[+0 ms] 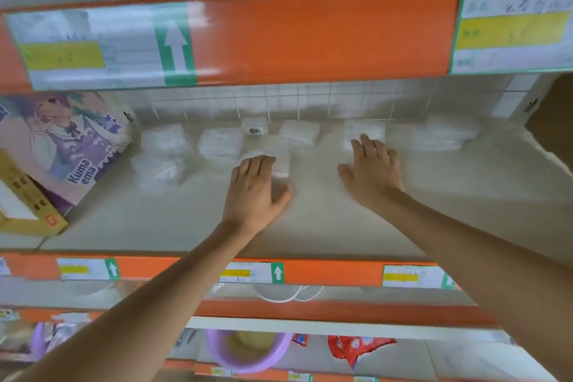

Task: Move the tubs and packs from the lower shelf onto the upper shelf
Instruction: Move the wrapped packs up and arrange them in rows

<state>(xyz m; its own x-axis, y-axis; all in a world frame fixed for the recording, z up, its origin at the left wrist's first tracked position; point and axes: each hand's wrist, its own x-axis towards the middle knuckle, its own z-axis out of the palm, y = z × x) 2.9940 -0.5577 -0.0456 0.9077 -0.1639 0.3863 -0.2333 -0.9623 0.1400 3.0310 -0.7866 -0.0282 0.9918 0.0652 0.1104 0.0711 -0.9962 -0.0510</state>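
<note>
Reaching onto smooth beige shelf (186,220): left hand (254,192) fingers curled over blurred clear-wrapped white rectangular pack (280,161); right hand (372,172) fingers straight, spread, tips on second clear-wrapped white pack (372,127). Purple round plastic tub (242,357) on shelf below.

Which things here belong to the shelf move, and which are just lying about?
Job: white packs, purple tub, red pack, left hand, right hand.
Lying about: cartoon box, yellow carton, brown box, shelf labels.
</note>
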